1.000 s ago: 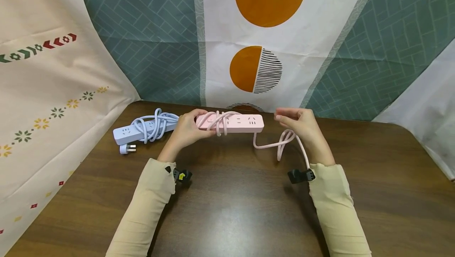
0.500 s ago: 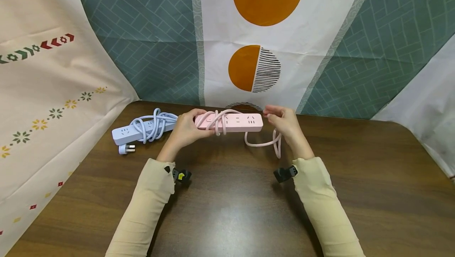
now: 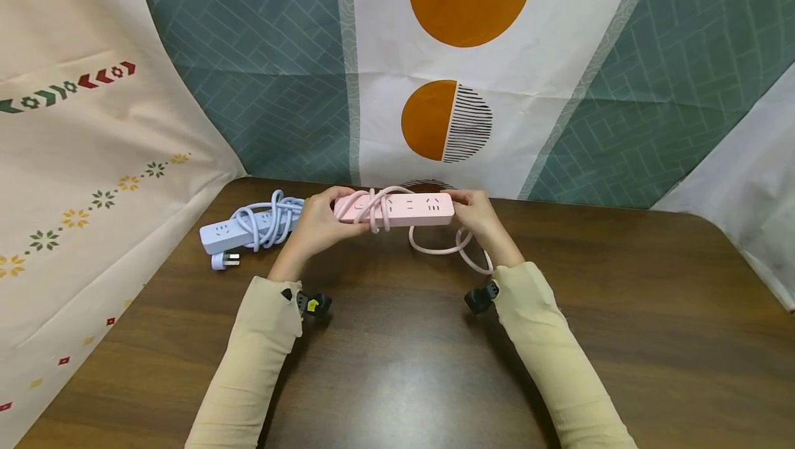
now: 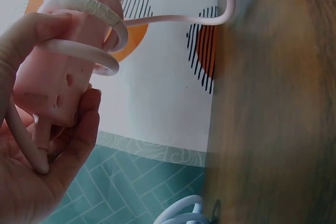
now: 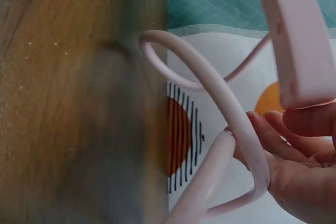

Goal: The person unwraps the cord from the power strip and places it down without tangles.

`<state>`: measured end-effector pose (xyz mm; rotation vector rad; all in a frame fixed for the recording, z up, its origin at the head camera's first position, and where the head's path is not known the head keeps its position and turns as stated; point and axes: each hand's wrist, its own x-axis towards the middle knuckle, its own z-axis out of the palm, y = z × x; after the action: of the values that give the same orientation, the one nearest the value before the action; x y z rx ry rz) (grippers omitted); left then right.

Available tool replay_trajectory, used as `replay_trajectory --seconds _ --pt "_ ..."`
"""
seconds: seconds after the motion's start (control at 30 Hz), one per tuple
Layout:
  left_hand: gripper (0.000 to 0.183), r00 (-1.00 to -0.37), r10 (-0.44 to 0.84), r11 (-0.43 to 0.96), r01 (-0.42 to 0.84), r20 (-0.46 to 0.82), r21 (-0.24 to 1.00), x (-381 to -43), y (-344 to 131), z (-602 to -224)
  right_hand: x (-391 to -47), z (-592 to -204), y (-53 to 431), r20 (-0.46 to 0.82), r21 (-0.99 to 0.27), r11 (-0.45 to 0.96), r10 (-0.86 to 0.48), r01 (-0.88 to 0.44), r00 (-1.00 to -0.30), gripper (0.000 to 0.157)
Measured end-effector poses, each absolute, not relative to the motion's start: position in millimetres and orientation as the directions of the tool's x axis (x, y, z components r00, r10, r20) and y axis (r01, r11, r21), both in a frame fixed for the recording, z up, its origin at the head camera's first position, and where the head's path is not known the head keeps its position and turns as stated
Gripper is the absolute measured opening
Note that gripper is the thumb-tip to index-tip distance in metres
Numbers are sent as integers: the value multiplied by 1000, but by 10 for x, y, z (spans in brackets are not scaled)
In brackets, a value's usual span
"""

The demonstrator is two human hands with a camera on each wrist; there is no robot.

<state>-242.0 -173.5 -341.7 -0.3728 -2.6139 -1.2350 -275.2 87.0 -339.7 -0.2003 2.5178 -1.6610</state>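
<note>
My left hand [image 3: 318,228] grips the left end of a pink power strip [image 3: 428,211], thumb on one side and fingers on the other. Several turns of pink cord [image 4: 84,51] wrap around the strip near that hand. At the strip's right end is my right hand [image 3: 478,213]; in the right wrist view its thumb [image 5: 312,120] meets the end edge. The other fingers are loosely bent beside the strip. A loose loop of cord [image 3: 435,251] hangs below the strip and passes close to the right palm. The cord's plug is not visible.
A light blue power strip [image 3: 223,234], wound with its own cord, lies on the wooden table [image 3: 397,338] at the back left. Its plug [image 3: 219,261] rests in front of it. A patterned cloth [image 3: 385,118] hangs behind the table.
My right hand has moved left, from apart from the strip to its right end. The hanging cord loop has shifted left too. The left hand keeps its grip on the power strip.
</note>
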Motion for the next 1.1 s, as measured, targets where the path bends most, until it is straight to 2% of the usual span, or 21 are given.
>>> replay_trajectory --seconds 0.2,0.47,0.67,0.8,1.1 --pt "55 -938 127 619 329 322 713 -2412 -1770 -3389 -2794 -3529 825 -16 -926 374 -187 -56 -982 37" --pt "56 -945 135 605 317 298 731 -2402 -1787 -3354 -2756 -3729 930 -15 -765 621 -285 -172 -958 32" --pt "56 -948 138 611 310 287 729 -2415 -1797 -3363 -2760 -3743 1179 -135 -771 630 -307 -95 -942 43" --pt "56 -946 145 615 315 289 723 -2402 -1776 -3357 -2777 -3738 1334 -185 -800 600 -290 -28 -939 45" --pt "56 -951 147 621 302 272 723 -2375 -1725 -3383 -2862 -3798 1207 -134 -803 596 -174 4 -976 43"
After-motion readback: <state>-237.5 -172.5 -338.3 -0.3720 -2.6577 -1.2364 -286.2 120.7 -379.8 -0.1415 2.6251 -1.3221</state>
